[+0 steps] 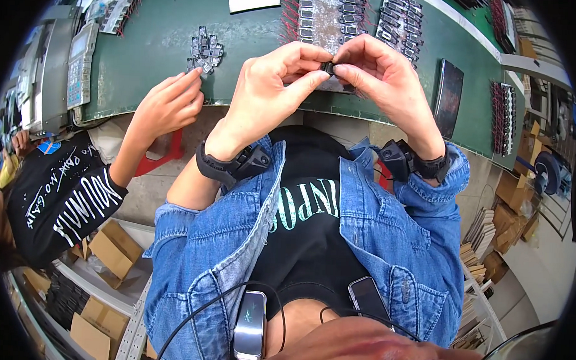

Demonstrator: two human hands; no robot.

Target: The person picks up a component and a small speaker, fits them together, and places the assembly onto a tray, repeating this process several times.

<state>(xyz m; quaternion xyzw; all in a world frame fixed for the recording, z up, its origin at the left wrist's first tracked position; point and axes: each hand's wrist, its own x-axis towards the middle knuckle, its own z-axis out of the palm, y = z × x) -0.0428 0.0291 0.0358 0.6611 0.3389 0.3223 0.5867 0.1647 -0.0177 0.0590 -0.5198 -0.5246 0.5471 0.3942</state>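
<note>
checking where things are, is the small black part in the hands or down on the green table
In the hands: the small black part is pinched between the fingertips of the left hand and right hand, held above the green table.

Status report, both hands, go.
Left hand and right hand pinch one small dark part together. Co-worker's hand reaches the nearby pile of parts.

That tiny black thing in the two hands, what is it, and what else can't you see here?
- Small black part, head view: too small, mostly covered by the fingertips of the left hand and right hand.
- Pile of small parts: too small to tell their shape.
- Rows of parts with red wires: cut off by the top edge.
- Co-worker's hand: whether it holds anything is hidden.
</note>
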